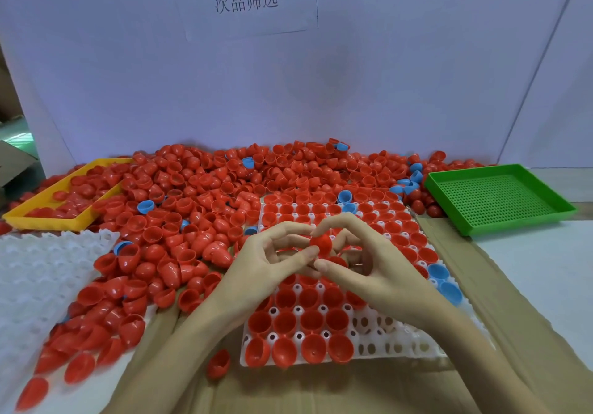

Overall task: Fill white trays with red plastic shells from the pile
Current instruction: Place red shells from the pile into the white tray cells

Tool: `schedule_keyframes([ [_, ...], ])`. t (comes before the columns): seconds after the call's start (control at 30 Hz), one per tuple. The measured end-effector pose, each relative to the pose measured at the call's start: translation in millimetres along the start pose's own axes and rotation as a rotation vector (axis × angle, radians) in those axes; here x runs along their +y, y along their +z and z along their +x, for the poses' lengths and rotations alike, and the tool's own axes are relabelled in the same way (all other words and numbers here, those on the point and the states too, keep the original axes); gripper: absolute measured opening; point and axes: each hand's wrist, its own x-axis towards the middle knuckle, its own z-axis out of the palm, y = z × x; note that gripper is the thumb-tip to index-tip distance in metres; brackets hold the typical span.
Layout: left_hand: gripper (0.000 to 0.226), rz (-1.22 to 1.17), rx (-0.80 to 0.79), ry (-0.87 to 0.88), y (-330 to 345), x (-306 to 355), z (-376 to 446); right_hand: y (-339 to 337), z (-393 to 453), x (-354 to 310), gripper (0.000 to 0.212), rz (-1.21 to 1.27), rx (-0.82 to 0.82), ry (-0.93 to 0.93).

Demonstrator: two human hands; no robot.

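Note:
A white tray (pixel 404 348) with round pockets lies in front of me, most pockets holding red shells, two blue ones at its right edge. Above its middle my left hand (pixel 266 262) and my right hand (pixel 369 262) meet, both pinching a red shell (pixel 322 244) between fingertips and thumbs. A second red shell (pixel 337 261) sits just beneath, under my right thumb. The big pile of red shells (pixel 199 195) spreads from the back wall down the left side, with a few blue shells mixed in.
Stacked white trays (pixel 35 272) lie at the left. A yellow tray (pixel 38 217) with red shells stands at the back left, a green perforated tray (pixel 500 195) at the back right. Brown cardboard (pixel 481 285) covers the table; a white board stands behind.

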Motion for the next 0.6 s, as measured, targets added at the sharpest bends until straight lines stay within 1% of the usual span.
schedule_keyframes([
  [0.17, 0.024, 0.040, 0.081, 0.031, 0, 1, 0, -3, -2, -8, 0.026, 0.175, -0.087, 0.003],
  [0.2, 0.022, 0.057, 0.089, 0.031, 0, 1, -1, -5, -2, -9, 0.024, 0.173, -0.093, 0.017],
  [0.33, 0.016, 0.153, 0.117, 0.050, 2, 0, -2, -11, -3, -7, 0.020, 0.058, -0.135, 0.076],
  [0.47, 0.017, 0.297, 0.079, 0.091, 6, -3, -4, -21, -4, -7, 0.019, -0.059, -0.166, 0.112],
  [0.53, 0.023, 0.353, 0.075, 0.107, 6, -1, -5, -32, -6, -10, 0.016, -0.105, -0.142, 0.112],
  [0.6, 0.022, 0.377, 0.112, 0.122, 2, 2, -4, -45, -8, -13, 0.014, -0.149, -0.106, 0.085],
])
